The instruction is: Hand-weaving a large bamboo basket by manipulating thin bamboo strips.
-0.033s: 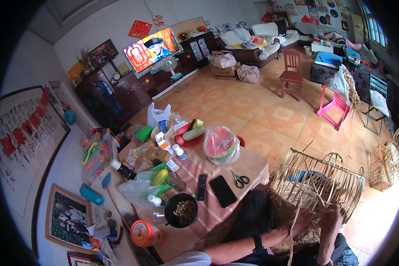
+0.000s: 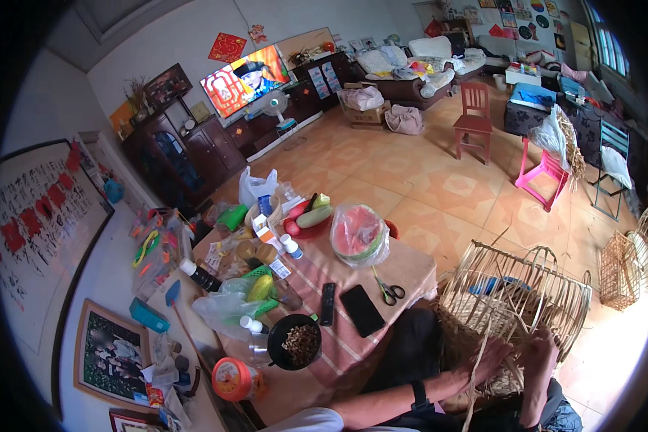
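Note:
A half-woven basket (image 2: 475,306) of pale, dry plant strips lies on its side before me at lower right, loose ends sticking out of it. My left hand (image 2: 491,360), with a dark band on the wrist, rests at its near side, fingers bent over the weave. Close beside it, my right hand (image 2: 538,360) is raised with its fingers pinched together at the strips. One long strip (image 2: 477,367) runs down across my left hand. The fingertips of both hands are partly lost among the strips.
To the left a cloth-covered table (image 2: 403,273) bears scissors (image 2: 390,291), a phone (image 2: 362,311), a remote (image 2: 327,304), a black pan of brown pieces (image 2: 275,345) and a wrapped cut watermelon (image 2: 358,234). Another basket (image 2: 619,270) stands at right, beyond a pink stool (image 2: 543,173).
My right hand has shifted very slightly, its fingers turning a little at the strips. My left hand has barely moved, and the basket stays in place.

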`<state>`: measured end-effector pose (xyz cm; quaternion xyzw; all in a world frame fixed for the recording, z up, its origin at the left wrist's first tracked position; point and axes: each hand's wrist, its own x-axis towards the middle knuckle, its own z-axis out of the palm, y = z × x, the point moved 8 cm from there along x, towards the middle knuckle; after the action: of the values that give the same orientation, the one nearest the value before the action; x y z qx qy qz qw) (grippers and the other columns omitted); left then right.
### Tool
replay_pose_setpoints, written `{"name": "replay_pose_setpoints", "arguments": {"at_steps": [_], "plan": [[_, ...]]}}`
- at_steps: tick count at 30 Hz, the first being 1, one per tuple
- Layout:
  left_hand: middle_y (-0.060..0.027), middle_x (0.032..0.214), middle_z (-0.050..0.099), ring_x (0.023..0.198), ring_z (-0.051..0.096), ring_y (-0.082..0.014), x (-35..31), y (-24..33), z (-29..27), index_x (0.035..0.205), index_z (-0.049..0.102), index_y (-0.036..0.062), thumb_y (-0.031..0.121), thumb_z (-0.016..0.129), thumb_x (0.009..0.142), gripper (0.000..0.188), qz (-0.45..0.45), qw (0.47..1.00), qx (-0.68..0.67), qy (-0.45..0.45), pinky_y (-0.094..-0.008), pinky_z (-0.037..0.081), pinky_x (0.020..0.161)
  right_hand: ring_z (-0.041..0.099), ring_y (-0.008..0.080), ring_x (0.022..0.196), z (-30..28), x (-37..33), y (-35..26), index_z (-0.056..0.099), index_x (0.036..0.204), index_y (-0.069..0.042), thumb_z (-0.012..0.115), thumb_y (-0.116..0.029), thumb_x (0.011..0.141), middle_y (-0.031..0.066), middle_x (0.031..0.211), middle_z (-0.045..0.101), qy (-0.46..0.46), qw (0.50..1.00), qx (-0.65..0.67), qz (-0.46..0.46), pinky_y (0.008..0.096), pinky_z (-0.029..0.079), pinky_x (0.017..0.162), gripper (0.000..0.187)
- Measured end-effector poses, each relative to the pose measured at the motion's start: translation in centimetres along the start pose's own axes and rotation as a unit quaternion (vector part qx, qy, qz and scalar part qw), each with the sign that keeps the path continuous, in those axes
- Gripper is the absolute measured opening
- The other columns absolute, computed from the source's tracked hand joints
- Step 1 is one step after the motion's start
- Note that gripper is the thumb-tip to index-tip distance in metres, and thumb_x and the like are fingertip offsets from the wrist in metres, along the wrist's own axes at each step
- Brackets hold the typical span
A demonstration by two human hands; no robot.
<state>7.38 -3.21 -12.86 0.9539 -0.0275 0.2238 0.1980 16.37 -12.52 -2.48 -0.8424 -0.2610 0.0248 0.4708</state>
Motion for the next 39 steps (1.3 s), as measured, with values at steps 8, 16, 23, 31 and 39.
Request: {"name": "replay_pose_setpoints", "arguments": {"at_steps": [8, 16, 23, 31, 39], "plan": [[-0.0153, 0.115, 0.054, 0.115, 0.053, -0.0315, -0.2, 0.6, -2.4, 0.128, 0.051, 0.0014, 0.009, 0.056, 0.088, 0.042, 0.007, 0.996, -0.017, 0.085, -0.0438, 0.038, 0.104, 0.057, 0.0132, 0.045, -0.1, -2.5, 3.6, 0.053, 0.095, -0.003, 0.070, 0.002, 0.086, 0.0083, 0.067, 0.063, 0.008, 0.975, 0.190, 0.115, 0.0257, 0.042, 0.038, 0.020], [-0.0157, 0.120, 0.053, 0.120, 0.052, -0.0324, 0.0, 0.8, -2.1, 0.129, 0.049, 0.0013, 0.011, 0.058, 0.090, 0.041, -0.024, 0.999, -0.034, -0.001, -0.0462, 0.035, 0.107, 0.050, 0.0085, 0.047, -1.2, -1.9, 6.8, 0.052, 0.088, -0.009, 0.076, -0.009, 0.088, -0.0020, 0.067, 0.050, 0.063, 0.928, 0.352, 0.106, 0.0232, 0.043, 0.040, 0.024], [-0.0143, 0.122, 0.055, 0.117, 0.052, -0.0331, 0.6, 0.8, -4.5, 0.137, 0.047, 0.0039, 0.008, 0.065, 0.086, 0.054, -0.004, 0.997, -0.057, 0.049, -0.0468, 0.036, 0.106, 0.053, 0.0053, 0.049, -1.5, 0.4, 8.6, 0.055, 0.097, -0.010, 0.071, -0.003, 0.090, 0.0001, 0.073, 0.065, 0.045, 0.846, 0.513, 0.140, 0.0176, 0.038, 0.041, 0.019], [-0.0156, 0.105, 0.052, 0.106, 0.051, -0.0350, 0.2, -1.5, -3.0, 0.116, 0.057, 0.0056, 0.019, 0.079, 0.076, 0.048, -0.346, 0.662, -0.658, -0.098, -0.0492, 0.041, 0.090, 0.056, 0.0082, 0.071, -1.5, -9.3, 8.0, 0.061, 0.121, -0.002, 0.068, -0.010, 0.096, 0.0016, 0.090, 0.067, -0.022, 0.848, 0.458, 0.267, 0.0210, 0.044, 0.061, 0.028], [-0.0212, 0.129, 0.053, 0.122, 0.051, -0.0392, 2.0, 2.7, -10.0, 0.129, 0.055, -0.0003, 0.006, 0.061, 0.088, 0.042, 0.018, 0.999, -0.035, -0.004, -0.0461, 0.039, 0.109, 0.053, 0.0076, 0.068, 0.4, -6.0, 2.8, 0.056, 0.112, 0.000, 0.073, -0.022, 0.092, -0.0024, 0.074, 0.057, -0.141, 0.966, 0.150, 0.159, 0.0243, 0.042, 0.058, 0.034]]}}
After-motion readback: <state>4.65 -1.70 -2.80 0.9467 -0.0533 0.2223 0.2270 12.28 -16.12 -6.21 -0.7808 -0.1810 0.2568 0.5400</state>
